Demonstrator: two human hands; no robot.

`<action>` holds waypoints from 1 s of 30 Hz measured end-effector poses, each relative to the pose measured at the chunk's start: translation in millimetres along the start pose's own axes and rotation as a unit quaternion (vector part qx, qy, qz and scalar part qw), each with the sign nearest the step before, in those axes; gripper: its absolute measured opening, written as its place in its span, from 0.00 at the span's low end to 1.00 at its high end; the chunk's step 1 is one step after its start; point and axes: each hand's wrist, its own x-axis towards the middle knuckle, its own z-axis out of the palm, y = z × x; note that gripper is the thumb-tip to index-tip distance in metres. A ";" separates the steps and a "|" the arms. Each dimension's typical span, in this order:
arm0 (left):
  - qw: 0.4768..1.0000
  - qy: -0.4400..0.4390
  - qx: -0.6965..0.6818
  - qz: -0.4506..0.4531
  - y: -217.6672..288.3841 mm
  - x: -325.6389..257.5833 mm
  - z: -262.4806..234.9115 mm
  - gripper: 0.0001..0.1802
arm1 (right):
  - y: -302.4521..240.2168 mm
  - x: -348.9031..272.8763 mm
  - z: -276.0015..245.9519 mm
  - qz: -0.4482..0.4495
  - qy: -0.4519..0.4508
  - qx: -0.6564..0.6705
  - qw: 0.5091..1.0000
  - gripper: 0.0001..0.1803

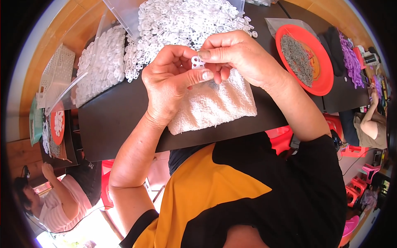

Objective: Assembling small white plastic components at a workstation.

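A small white plastic piece with round holes [197,62] is pinched between the thumb and fingers of my left hand [167,80]. My right hand [244,58] is closed beside it, thumb tip against the piece's upper edge; whatever its fingers hold is too small or hidden to make out. Both hands hover over a folded white towel [219,108] near the table's front edge. A little grey patch [213,84], perhaps small metal parts, shows on the towel, partly covered by my fingers. Behind my hands spreads a big heap of similar white pieces [182,20].
A red bowl [326,78] with many thin grey metal parts [297,58] stands on the dark table [120,128] at right. Far left are a clear bin of white pieces [101,62] and a white basket [58,68]. Other people sit at left and far right.
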 end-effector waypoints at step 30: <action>0.983 -0.038 0.087 0.154 -1.1 -8.5 -1.1 0.14 | 4.6 -2.7 9.0 -0.017 -0.054 0.067 0.996 0.10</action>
